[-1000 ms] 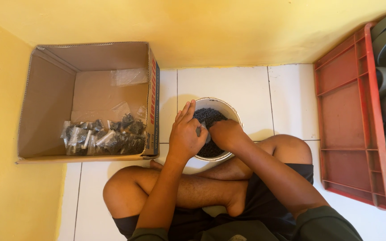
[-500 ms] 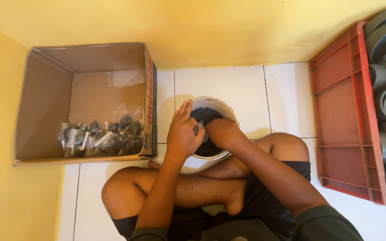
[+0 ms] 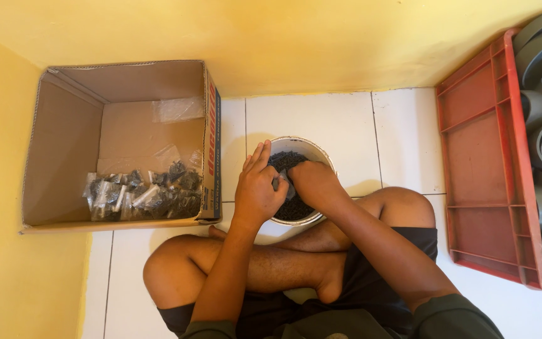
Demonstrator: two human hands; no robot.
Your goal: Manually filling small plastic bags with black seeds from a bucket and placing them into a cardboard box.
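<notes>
Both hands have stayed over the white bucket (image 3: 302, 145) of dark bits, left hand (image 3: 257, 188) fingers straight and together, right hand (image 3: 313, 183) curled around a small clear bag (image 3: 283, 182).

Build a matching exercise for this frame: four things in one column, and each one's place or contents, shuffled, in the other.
Things:
1. cardboard box
2. white bucket
3. red crate
4. left hand

Places or contents:
A. holds grey pipe fittings, at the right edge
B. over the bucket's left rim, fingers spread
C. in the wall corner, with small clear bags of dark pieces
D. on the white tiles before the crossed legs, filled with small dark pieces

Pairs: 1-C, 2-D, 3-A, 4-B
</notes>
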